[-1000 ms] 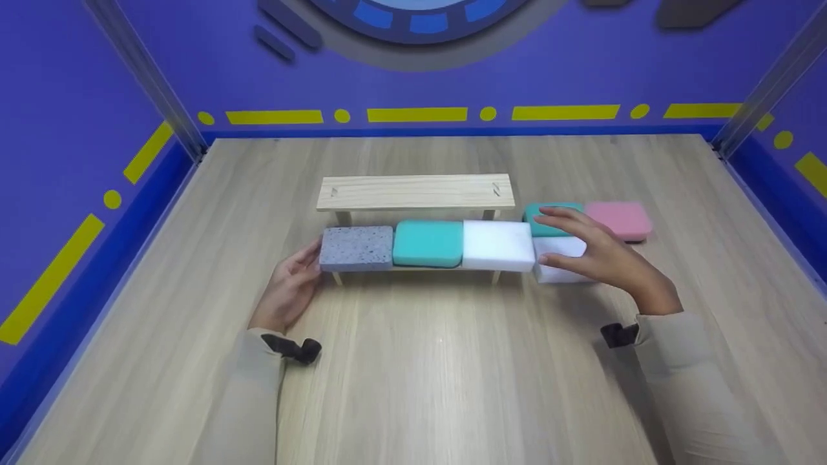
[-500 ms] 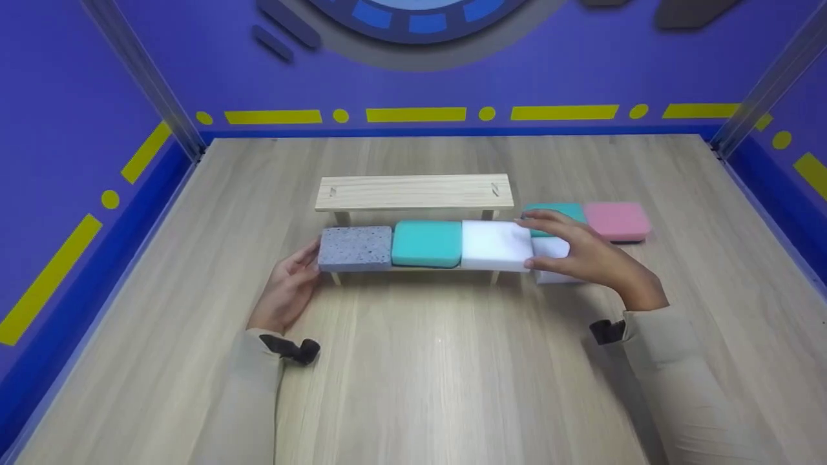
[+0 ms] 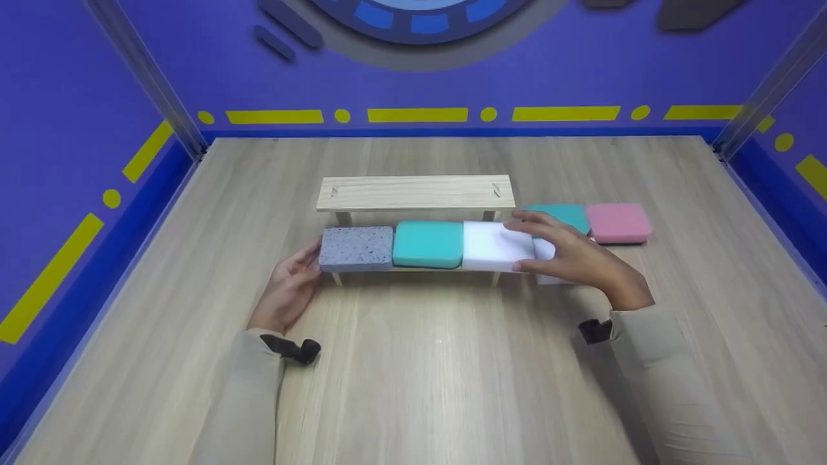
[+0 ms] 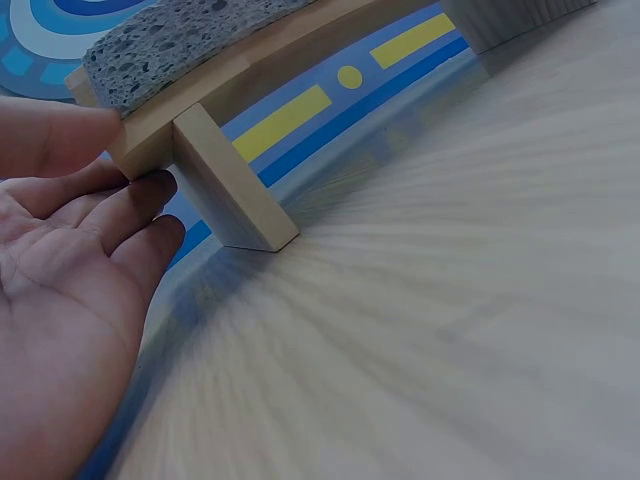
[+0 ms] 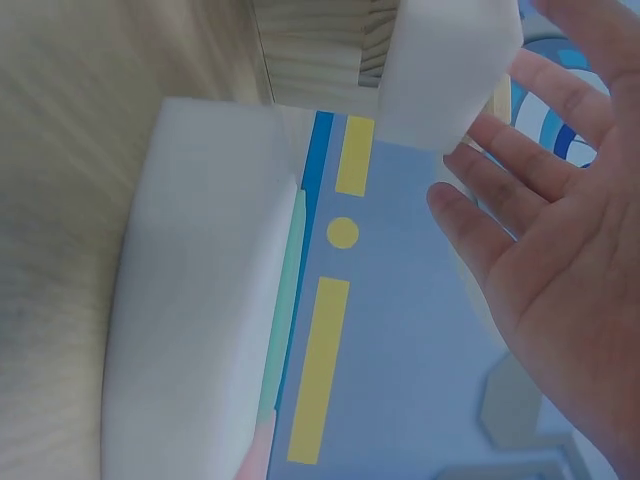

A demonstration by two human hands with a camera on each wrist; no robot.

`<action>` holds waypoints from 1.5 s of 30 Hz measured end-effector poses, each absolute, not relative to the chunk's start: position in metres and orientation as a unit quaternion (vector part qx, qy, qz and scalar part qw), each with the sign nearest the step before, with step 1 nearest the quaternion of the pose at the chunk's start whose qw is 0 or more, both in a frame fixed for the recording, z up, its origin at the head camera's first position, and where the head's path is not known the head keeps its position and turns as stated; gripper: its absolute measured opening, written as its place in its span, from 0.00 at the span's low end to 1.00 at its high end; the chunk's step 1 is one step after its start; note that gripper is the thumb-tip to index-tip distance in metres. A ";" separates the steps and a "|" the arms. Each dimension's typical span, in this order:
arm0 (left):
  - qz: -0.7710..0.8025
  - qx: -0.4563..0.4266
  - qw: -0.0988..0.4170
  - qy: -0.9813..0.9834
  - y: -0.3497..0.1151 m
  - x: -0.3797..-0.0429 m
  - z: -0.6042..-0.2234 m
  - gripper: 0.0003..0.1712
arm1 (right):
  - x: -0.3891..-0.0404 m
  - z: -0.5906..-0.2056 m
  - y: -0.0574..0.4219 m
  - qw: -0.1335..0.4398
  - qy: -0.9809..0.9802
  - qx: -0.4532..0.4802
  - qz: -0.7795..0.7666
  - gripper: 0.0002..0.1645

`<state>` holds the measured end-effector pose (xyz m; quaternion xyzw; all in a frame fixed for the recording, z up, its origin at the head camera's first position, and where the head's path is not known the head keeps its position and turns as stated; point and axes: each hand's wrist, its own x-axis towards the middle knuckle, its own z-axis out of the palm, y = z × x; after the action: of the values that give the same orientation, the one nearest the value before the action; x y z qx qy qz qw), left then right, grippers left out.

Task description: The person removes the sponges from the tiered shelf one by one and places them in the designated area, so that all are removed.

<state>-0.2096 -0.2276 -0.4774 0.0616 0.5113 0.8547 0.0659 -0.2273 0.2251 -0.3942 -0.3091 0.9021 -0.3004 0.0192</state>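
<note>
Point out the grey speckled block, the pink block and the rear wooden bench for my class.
Grey speckled block (image 3: 357, 246), head view: middle of its top face.
Pink block (image 3: 620, 221), head view: middle of its top face.
Rear wooden bench (image 3: 415, 192), head view: bare middle of its top board.

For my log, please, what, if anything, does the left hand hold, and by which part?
The left hand pinches the front wooden bench by its left end.
</note>
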 end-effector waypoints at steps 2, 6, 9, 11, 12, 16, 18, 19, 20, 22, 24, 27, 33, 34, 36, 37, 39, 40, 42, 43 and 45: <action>0.854 0.060 0.066 0.512 -0.227 -0.210 -0.477 0.37 | -0.227 -0.395 0.223 0.017 0.902 -0.312 -0.297 0.39; 0.852 0.056 0.063 0.517 -0.227 -0.209 -0.476 0.36 | -0.227 -0.396 0.219 0.024 0.906 -0.307 -0.289 0.39; 0.849 0.056 0.062 0.521 -0.227 -0.209 -0.476 0.36 | -0.226 -0.396 0.217 0.032 0.909 -0.301 -0.286 0.39; 0.849 0.056 0.062 0.522 -0.227 -0.210 -0.476 0.36 | -0.226 -0.395 0.215 0.034 0.910 -0.301 -0.284 0.39; 0.849 0.056 0.062 0.522 -0.227 -0.210 -0.476 0.36 | -0.226 -0.395 0.214 0.034 0.910 -0.302 -0.282 0.39; 0.849 0.058 0.062 0.522 -0.227 -0.210 -0.477 0.36 | -0.226 -0.394 0.212 0.035 0.910 -0.305 -0.277 0.39; 0.849 0.059 0.063 0.521 -0.227 -0.210 -0.477 0.36 | -0.227 -0.394 0.211 0.036 0.911 -0.306 -0.275 0.38; 0.849 0.060 0.063 0.521 -0.227 -0.209 -0.477 0.36 | -0.227 -0.394 0.210 0.038 0.911 -0.305 -0.273 0.38; 0.849 0.060 0.063 0.521 -0.227 -0.209 -0.477 0.36 | -0.227 -0.394 0.210 0.039 0.912 -0.306 -0.272 0.38; 0.850 0.061 0.064 0.519 -0.227 -0.209 -0.477 0.36 | -0.227 -0.394 0.209 0.039 0.912 -0.307 -0.268 0.38; 0.851 0.061 0.064 0.518 -0.227 -0.209 -0.476 0.36 | -0.228 -0.394 0.209 0.040 0.914 -0.307 -0.263 0.37; 0.853 0.061 0.063 0.515 -0.227 -0.209 -0.476 0.36 | -0.228 -0.394 0.208 0.040 0.915 -0.308 -0.258 0.37; 0.853 0.058 0.064 0.514 -0.227 -0.209 -0.476 0.36 | -0.228 -0.393 0.207 0.039 0.913 -0.314 -0.257 0.37; 0.854 0.058 0.064 0.514 -0.227 -0.209 -0.476 0.37 | -0.228 -0.393 0.207 0.036 0.913 -0.316 -0.255 0.37; 0.855 0.057 0.064 0.512 -0.227 -0.209 -0.476 0.37 | -0.228 -0.393 0.207 0.027 0.912 -0.321 -0.252 0.36; 0.855 0.057 0.064 0.512 -0.227 -0.208 -0.475 0.37 | -0.227 -0.393 0.208 0.024 0.912 -0.323 -0.252 0.36; 0.854 0.060 0.065 0.512 -0.227 -0.208 -0.475 0.37 | -0.227 -0.394 0.208 0.016 0.911 -0.328 -0.249 0.36; 0.854 0.061 0.064 0.512 -0.227 -0.209 -0.475 0.37 | -0.227 -0.394 0.208 0.014 0.910 -0.330 -0.249 0.36; 0.854 0.064 0.065 0.512 -0.227 -0.209 -0.476 0.37 | -0.227 -0.394 0.208 0.013 0.910 -0.332 -0.249 0.36; 0.854 0.064 0.064 0.512 -0.227 -0.209 -0.476 0.37 | -0.227 -0.394 0.208 0.013 0.909 -0.334 -0.251 0.35; 0.855 0.064 0.063 0.511 -0.228 -0.209 -0.477 0.37 | -0.227 -0.394 0.208 0.013 0.907 -0.336 -0.253 0.36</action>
<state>-0.2088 -0.2276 -0.4766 0.0638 0.5107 0.8550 0.0635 -0.2274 0.2083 -0.3937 -0.3360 0.9072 -0.2526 0.0132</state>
